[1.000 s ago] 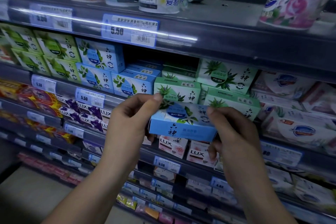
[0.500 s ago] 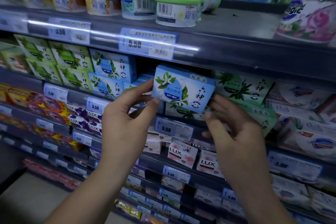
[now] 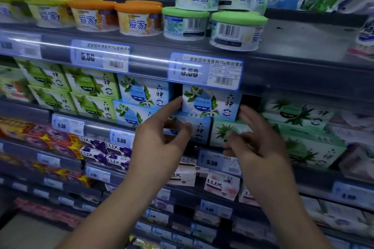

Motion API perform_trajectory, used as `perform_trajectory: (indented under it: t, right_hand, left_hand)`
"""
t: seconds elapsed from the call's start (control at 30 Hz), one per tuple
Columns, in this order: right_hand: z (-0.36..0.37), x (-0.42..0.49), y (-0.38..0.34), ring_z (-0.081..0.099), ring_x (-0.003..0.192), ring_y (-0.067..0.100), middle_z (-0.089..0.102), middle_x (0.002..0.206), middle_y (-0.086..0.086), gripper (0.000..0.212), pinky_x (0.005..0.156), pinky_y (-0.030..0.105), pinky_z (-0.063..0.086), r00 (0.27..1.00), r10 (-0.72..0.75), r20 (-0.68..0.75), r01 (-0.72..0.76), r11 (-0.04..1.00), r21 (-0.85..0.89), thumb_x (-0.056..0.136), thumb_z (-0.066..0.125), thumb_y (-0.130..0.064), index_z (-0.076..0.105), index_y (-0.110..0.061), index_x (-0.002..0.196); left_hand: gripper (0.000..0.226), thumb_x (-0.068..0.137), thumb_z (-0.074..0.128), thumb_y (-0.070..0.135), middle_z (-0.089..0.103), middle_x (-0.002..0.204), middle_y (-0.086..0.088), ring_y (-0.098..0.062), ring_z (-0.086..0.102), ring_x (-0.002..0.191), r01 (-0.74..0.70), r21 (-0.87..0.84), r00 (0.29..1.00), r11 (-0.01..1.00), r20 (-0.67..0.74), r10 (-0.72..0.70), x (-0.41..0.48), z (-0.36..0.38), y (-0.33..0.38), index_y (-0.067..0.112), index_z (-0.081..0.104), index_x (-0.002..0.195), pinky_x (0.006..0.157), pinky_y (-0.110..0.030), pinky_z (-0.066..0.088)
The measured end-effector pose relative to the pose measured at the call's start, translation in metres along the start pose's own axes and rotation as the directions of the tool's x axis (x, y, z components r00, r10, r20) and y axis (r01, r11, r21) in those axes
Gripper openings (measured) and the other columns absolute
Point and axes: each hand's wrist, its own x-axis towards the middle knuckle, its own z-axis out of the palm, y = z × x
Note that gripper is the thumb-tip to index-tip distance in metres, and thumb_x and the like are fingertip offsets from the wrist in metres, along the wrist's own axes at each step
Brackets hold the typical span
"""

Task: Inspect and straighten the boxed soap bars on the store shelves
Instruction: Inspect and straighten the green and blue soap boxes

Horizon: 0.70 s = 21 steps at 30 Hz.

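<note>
A light blue boxed soap bar stands upright on the second shelf, on top of another blue box. My left hand is just left of it, forefinger tip touching its left edge and thumb against the lower box. My right hand hovers off its right edge with the fingers spread, blurred and gripping nothing. More blue boxes are stacked to the left, and green aloe boxes to the right.
The shelf above has a rail with a 5.50 price tag close over the box, and round green-lidded tubs on top. Green soap boxes fill the far left. LUX boxes lie on the shelf below my hands.
The blue box went from being held in both hands in front of the shelf up onto the stack. My right hand has let go and my left keeps only a fingertip on it.
</note>
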Motion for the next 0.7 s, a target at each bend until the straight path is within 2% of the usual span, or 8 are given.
perform_trajectory:
  t: [0.1,0.17,0.23,0.33,0.4,0.47,0.57,0.7]
  right_hand:
    - [0.005,-0.003,0.000,0.072,0.078,0.010,0.069,0.093,-0.026,0.052,0.075,0.044,0.064,0.996,0.000,-0.085,0.001,1.000,0.019,0.096,0.068,-0.031,0.052,-0.054,0.139]
    - [0.006,-0.008,-0.002,0.073,0.076,0.009,0.071,0.097,-0.013,0.051,0.067,0.033,0.063,0.985,-0.032,-0.172,0.037,0.999,0.025,0.096,0.070,-0.027,0.055,-0.051,0.138]
    - [0.008,-0.015,-0.006,0.072,0.073,0.005,0.072,0.097,-0.008,0.049,0.052,0.017,0.056,0.962,-0.098,-0.254,0.098,0.995,-0.011,0.096,0.070,-0.025,0.056,-0.047,0.137]
    - [0.023,-0.025,-0.017,0.066,0.064,0.005,0.069,0.084,-0.009,0.037,0.051,0.011,0.046,0.929,-0.226,-0.294,0.206,0.974,-0.097,0.096,0.066,-0.028,0.059,-0.044,0.128]
    - [0.043,-0.031,-0.025,0.065,0.066,0.006,0.067,0.079,-0.009,0.032,0.054,0.008,0.045,0.928,-0.286,-0.239,0.267,0.958,-0.107,0.092,0.063,-0.026,0.064,-0.039,0.121]
    - [0.066,-0.032,-0.031,0.068,0.076,0.002,0.065,0.079,-0.011,0.030,0.058,0.005,0.048,0.954,-0.275,-0.119,0.267,0.960,-0.081,0.096,0.064,-0.026,0.063,-0.039,0.124]
    - [0.096,-0.022,-0.034,0.067,0.085,-0.008,0.068,0.089,-0.014,0.049,0.060,0.003,0.047,0.983,-0.180,0.043,0.183,0.980,-0.083,0.097,0.065,-0.027,0.050,-0.043,0.140]
    - [0.121,-0.013,-0.039,0.066,0.077,-0.009,0.065,0.092,-0.017,0.060,0.055,0.003,0.046,0.988,-0.152,0.020,0.153,0.984,-0.094,0.098,0.067,-0.024,0.039,-0.042,0.149]
  left_hand:
    - [0.050,0.098,0.069,0.023,0.072,0.101,0.015,-0.013,0.064,0.059,-0.001,-0.014,0.999,1.000,0.042,0.002,0.002,-0.005,-0.004,0.044,0.059,0.142,0.049,-0.031,0.050]
    - [0.048,0.099,0.068,0.021,0.072,0.099,0.017,-0.009,0.057,0.047,-0.018,-0.012,0.997,1.000,0.069,0.019,0.001,-0.011,-0.008,0.047,0.059,0.139,0.046,-0.022,0.043]
    - [0.045,0.100,0.067,0.016,0.073,0.098,0.019,-0.013,0.063,0.055,-0.046,-0.011,0.997,0.999,0.061,0.047,0.001,-0.020,-0.011,0.045,0.063,0.133,0.048,-0.026,0.047]
    - [0.035,0.099,0.068,0.009,0.075,0.101,0.018,-0.012,0.071,0.078,-0.107,-0.006,0.993,0.994,-0.053,0.107,0.003,-0.040,-0.017,0.038,0.071,0.117,0.058,-0.027,0.057]
    - [0.032,0.098,0.068,0.008,0.073,0.104,0.017,-0.006,0.071,0.089,-0.105,-0.013,0.985,0.994,-0.135,0.103,0.007,-0.054,-0.023,0.037,0.069,0.112,0.062,-0.023,0.058]
    - [0.033,0.098,0.067,0.011,0.069,0.106,0.015,-0.004,0.069,0.094,-0.072,-0.056,0.982,0.996,-0.179,0.061,0.013,-0.067,-0.031,0.036,0.064,0.120,0.066,-0.024,0.060]
    - [0.042,0.098,0.065,0.020,0.061,0.123,0.004,-0.003,0.066,0.098,-0.053,-0.023,0.985,0.998,-0.163,0.048,0.021,-0.081,-0.039,0.036,0.054,0.135,0.066,-0.011,0.054]
    - [0.052,0.095,0.063,0.028,0.048,0.136,0.004,0.004,0.060,0.104,-0.101,0.064,0.991,0.993,-0.086,0.107,0.034,-0.089,-0.042,0.024,0.051,0.145,0.069,-0.012,0.055]
